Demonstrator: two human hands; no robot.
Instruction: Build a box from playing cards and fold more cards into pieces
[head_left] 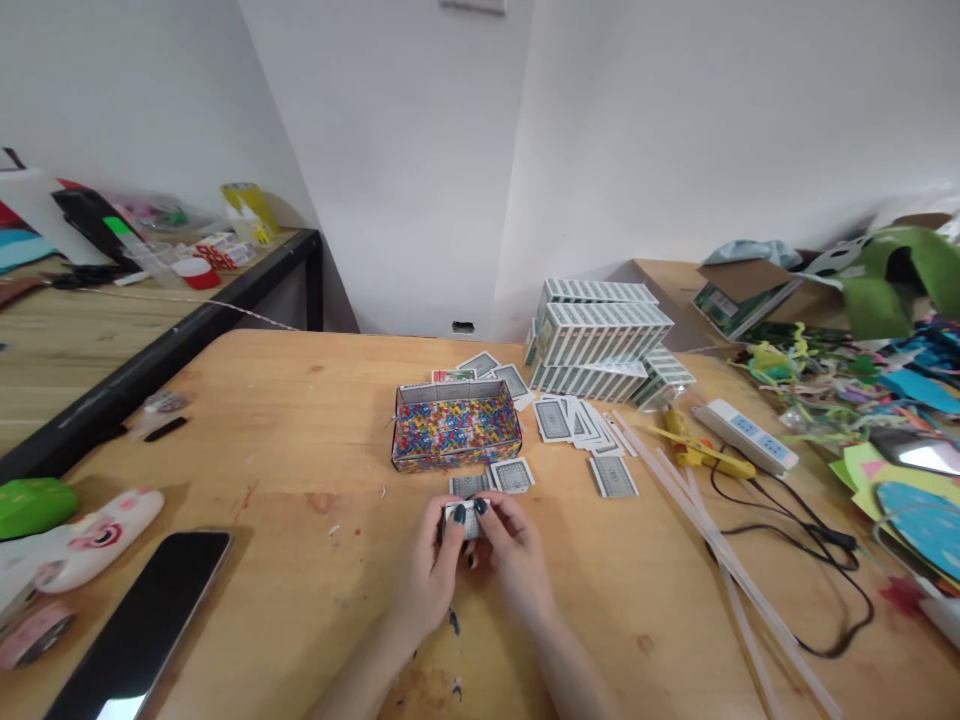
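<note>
Near the middle of the wooden table, my left hand (437,545) and my right hand (514,545) pinch one playing card (463,522) between them, thumbs on top. The card shows a grey patterned back; whether more than one is stacked there I cannot tell. Just beyond my fingers lie a few face-down cards (512,475). Behind these stands an open box (456,462) with colourful patterned sides and grey card-like lining along its inner back wall. Loose cards (555,420) are fanned out to its right, and one card (613,476) lies apart from them.
Striped card boxes (604,335) are stacked at the back right. A yellow glue gun (705,455), a white power strip (746,437), a black cable and long glue sticks (720,545) lie right. On the left are a phone (142,625) and a white squishy-looking toy (105,525).
</note>
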